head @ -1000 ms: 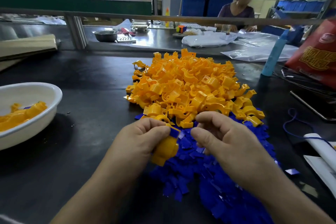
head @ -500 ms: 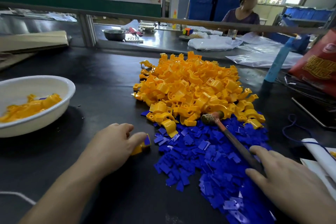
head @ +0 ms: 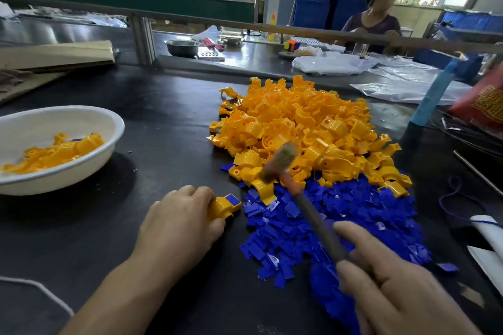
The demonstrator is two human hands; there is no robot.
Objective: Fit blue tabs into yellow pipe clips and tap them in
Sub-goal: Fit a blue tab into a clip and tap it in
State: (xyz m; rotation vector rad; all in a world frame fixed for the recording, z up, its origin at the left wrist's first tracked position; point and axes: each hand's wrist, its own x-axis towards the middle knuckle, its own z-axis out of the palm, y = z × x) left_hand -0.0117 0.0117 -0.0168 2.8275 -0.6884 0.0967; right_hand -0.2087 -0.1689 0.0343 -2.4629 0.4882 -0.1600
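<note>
In the head view, the only view given, the yellow clip [head: 223, 208] is held down on the black table [head: 163, 117] by the left hand [head: 179, 220]. Its fingers are curled over the near-left part of the clip. The blue tab [head: 232, 199] is seen sitting in the top of the clip, on the side left uncovered, just left of the heap of blue tabs [head: 340, 220]. The hammer [head: 313, 215] is gripped at the handle by the right hand [head: 389, 288], with the fingers closed around it. Its blurred head is raised over the near edge of the heap of yellow clips [head: 299, 128], to the right of the held clip and apart from it. Half a second earlier the hammer was lying across the two heaps and its handle was only being reached by straight fingers; now it has been taken and lifted. One second earlier the clip was held up in the air between both hands, while now it is set on the table. From this it is judged that the fitting is finished and the tapping is about to begin. Some clips, it seems already finished, are lying in the white bowl [head: 117, 128] at the far left.
</note>
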